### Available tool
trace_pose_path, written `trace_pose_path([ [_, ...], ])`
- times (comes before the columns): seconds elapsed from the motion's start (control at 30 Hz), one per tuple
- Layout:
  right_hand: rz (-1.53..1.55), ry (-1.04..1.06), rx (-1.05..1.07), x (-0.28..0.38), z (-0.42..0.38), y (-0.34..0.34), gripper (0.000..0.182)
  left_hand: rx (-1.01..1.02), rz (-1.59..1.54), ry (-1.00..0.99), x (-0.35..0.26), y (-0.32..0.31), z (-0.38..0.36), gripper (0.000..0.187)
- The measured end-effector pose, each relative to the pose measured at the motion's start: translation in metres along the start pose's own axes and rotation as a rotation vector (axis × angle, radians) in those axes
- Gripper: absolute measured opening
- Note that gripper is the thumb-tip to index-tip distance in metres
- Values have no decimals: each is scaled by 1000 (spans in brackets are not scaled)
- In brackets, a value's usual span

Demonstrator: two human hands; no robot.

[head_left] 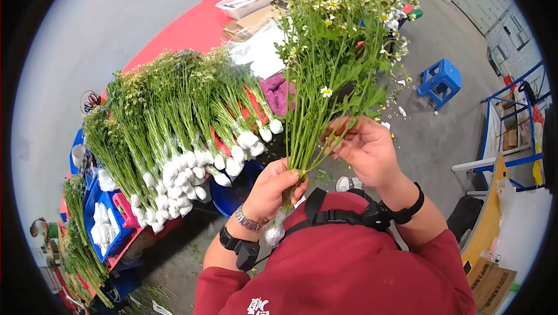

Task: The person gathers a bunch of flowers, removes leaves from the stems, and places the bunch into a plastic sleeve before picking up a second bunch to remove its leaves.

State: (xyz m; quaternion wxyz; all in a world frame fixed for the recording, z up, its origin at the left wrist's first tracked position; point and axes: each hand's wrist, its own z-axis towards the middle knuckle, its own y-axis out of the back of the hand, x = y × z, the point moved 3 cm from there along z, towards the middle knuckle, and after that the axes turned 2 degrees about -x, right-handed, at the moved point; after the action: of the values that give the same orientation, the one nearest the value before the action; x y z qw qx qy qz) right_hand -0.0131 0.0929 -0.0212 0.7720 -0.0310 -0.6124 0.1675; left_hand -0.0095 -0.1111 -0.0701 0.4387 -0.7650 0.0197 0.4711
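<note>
Left hand (271, 190) grips flower stems (300, 135) — right hand (366, 146), half-curled, touches a side sprig (318, 161), pinch unclear.

Pale wall (75, 42), littered grey floor (427, 152), blue plastic stool (440, 81), red-topped table (180, 27), blue metal frame (486, 129).

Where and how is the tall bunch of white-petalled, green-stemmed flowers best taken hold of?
Probably around the gathered green stems, just above the rounded white-wrapped end, coming from the person's left, as the left hand does. The bunch narrows there into one slim bundle; higher up, its leafy, flowering tops fan out loosely.
</note>
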Motion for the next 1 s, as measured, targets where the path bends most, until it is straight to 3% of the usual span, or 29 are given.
trace_pose_path([
  [0.13,289,-38,-11,-8,-4,11,44,41,-20,25,6,-10,0,34],
  [0.3,389,-116,268,6,-3,26,43,0,13,43,11,-33,7,36],
  [0.43,203,-203,228,19,-10,45,40,-12,36,32,21,-51,21,36],
  [0.5,32,-25,194,24,-14,60,33,-38,22,43,27,-59,29,36],
  [0.63,64,43,200,37,-22,84,33,-8,32,49,34,-87,50,36],
  [0.73,122,96,51,46,-28,102,24,-31,49,51,42,-108,66,35],
  [0.8,-272,285,-71,58,-32,117,15,-60,89,37,48,-118,76,35],
  [0.9,-139,215,-199,66,-37,134,10,-103,132,32,54,-136,89,36],
  [1.0,-198,316,-128,71,-40,154,9,-138,146,28,62,-150,100,36],
])
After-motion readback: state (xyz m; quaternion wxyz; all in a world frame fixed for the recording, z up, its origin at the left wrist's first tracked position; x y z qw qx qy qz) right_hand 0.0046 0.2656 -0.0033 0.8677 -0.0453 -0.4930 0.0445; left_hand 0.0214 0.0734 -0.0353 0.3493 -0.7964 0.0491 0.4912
